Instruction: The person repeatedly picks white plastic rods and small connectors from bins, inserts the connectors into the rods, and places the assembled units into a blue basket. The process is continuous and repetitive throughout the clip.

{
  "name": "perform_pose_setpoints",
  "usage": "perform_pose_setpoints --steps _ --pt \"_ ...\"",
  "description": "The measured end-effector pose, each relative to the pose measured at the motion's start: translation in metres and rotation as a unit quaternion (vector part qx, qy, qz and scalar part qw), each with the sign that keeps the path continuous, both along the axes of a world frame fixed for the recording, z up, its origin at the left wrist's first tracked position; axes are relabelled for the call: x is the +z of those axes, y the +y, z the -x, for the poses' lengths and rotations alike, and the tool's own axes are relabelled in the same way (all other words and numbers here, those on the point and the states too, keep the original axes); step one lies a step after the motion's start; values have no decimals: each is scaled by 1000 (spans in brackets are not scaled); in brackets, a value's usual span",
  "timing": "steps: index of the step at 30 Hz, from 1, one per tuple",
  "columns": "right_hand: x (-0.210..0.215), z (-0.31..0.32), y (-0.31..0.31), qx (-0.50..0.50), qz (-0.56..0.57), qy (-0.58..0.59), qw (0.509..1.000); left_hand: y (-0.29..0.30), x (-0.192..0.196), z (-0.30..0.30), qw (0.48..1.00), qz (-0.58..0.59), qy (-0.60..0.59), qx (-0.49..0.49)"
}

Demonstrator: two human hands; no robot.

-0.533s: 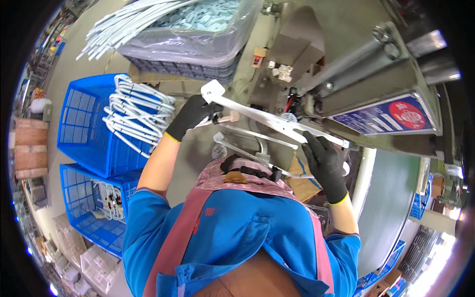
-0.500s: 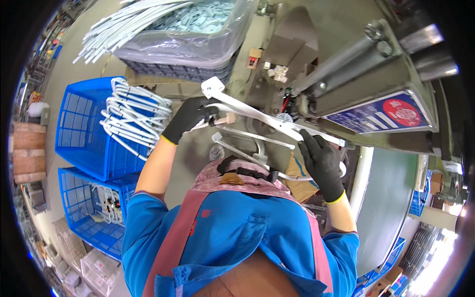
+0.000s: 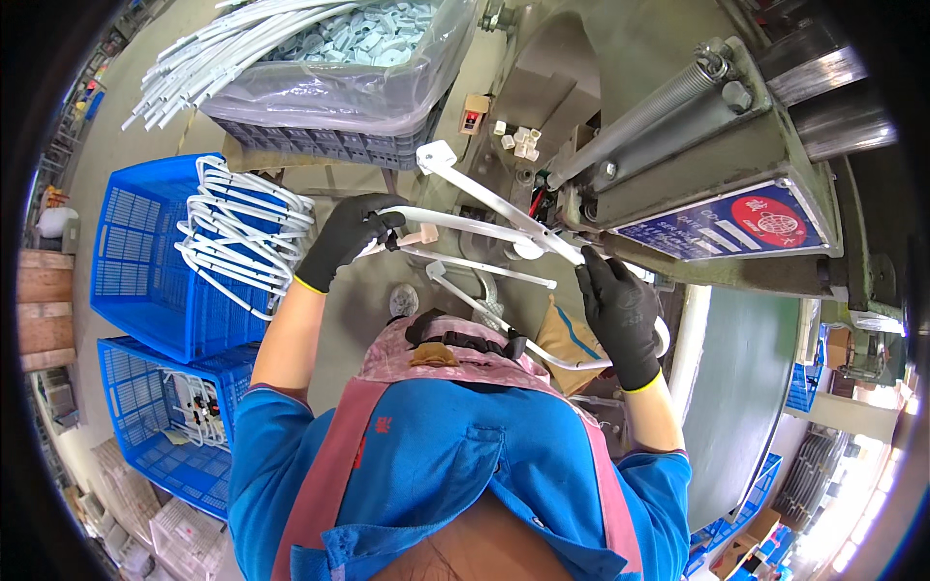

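Note:
My left hand (image 3: pixel 354 232), in a black glove, is closed round one end of a white metal tube frame (image 3: pixel 494 200). My right hand (image 3: pixel 618 315), gloved the same way, grips the frame's other side, and its palm hides part of the tubing. Two of the bars cross in front of the press. A flat white end plate (image 3: pixel 438 155) tips the far bar, and a curved tube runs low past my apron to the right hand. Close to my left fingers is a small beige block (image 3: pixel 419 235); what it is fixed to is unclear.
To the right stands a heavy press with a spring (image 3: pixel 668 111) and a blue plate (image 3: pixel 717 228). Small white blocks (image 3: pixel 523 143) lie on its bed. Bent white tubes (image 3: pixel 242 232) fill a blue crate (image 3: pixel 145 261) at left; behind is a plastic-lined bin (image 3: pixel 339 102) of parts.
The two crossing bars have spread wider, the end plate moving away from my left hand. Both hands keep their hold. The whole view has shifted slightly.

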State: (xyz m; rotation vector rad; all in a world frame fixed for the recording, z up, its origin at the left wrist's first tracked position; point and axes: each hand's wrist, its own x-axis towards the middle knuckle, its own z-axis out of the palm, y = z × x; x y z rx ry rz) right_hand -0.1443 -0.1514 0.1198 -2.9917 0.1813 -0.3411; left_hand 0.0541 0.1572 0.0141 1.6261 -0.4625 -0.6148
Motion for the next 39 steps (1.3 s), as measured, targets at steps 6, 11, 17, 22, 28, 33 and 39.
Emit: perform_pose_setpoints --steps 6,11,17,22,28,33,39 --pt "3 0 2 -8 -2 6 1000 -1 2 -1 1000 -22 -10 1" --pt "3 -2 6 10 -10 -25 1000 0 5 -2 999 -27 -37 -12" --pt "-1 -4 4 23 -14 -51 998 1 0 -1 1000 2 4 -11" --pt "-1 2 0 68 -5 49 996 1 -7 -4 998 20 60 3" --pt "-11 28 7 82 -259 160 949 3 -9 -2 999 46 18 -3" --pt "-56 32 30 84 -237 10 968 4 -1 -3 997 24 69 11" --pt "-66 38 21 38 -253 75 964 -9 30 45 989 134 45 29"
